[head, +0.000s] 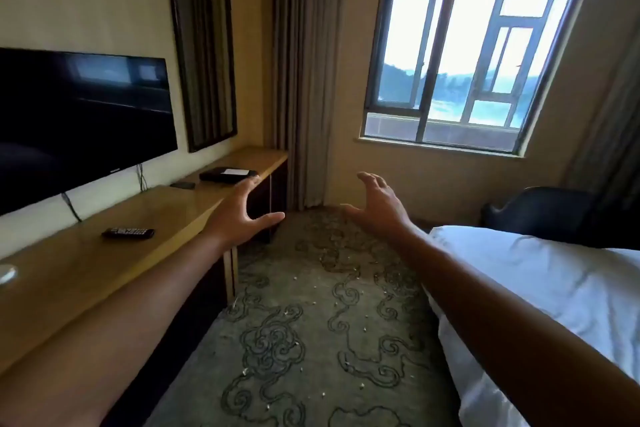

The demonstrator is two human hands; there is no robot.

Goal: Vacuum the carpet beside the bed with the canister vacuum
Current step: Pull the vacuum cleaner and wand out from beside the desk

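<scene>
The television (79, 121) is cut off by the left edge, the bed (554, 288) by the right; the remote's (128, 232) buttons are too small to be read.

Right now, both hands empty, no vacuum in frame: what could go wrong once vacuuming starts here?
1. The carpet strip is narrow, squeezed between the wooden desk and the bed; a wand could knock either.
2. The white bedding hangs over the bed's edge near the floor and might get sucked in.
3. Cables dangle below the TV, and a remote lies on the desk; a swinging hose could snag or sweep them.
Left hand and right hand are open.
</scene>
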